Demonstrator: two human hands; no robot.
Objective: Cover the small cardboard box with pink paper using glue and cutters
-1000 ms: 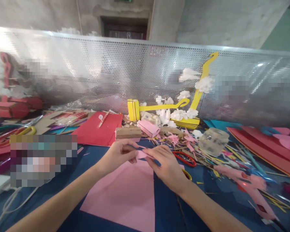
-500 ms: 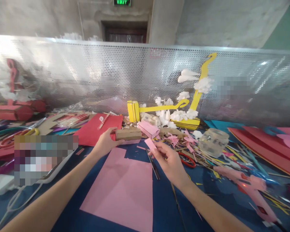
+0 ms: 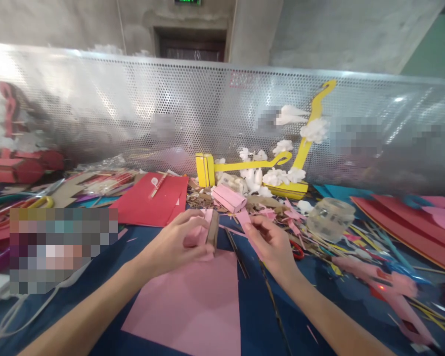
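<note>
My left hand [image 3: 180,235] grips a small cardboard box [image 3: 212,232] from its left side, and pink paper shows on the box under the fingers. To the right, my right hand [image 3: 274,242] pinches a narrow strip of pink paper [image 3: 244,216] between thumb and fingers. The strip is apart from the box. Below both hands lies a large pink paper sheet [image 3: 200,311] with a cut upper edge. Scissors with red handles [image 3: 297,250] lie partly hidden behind my right hand, their dark blades [image 3: 236,254] pointing up and left. A folded pink box [image 3: 229,198] lies just beyond.
Red paper [image 3: 144,202] lies at the back left. Yellow paper models [image 3: 205,170] with white tufts stand before a perforated metal panel [image 3: 133,99]. A glue gun [image 3: 389,287] with a lit red light, a clear jar [image 3: 330,219] and paper scraps are at right.
My left hand has moved right and nearer, turning the cardboard box upright over the pink sheet, so its pink-covered side shows. My right hand has shifted slightly right with the strip.
</note>
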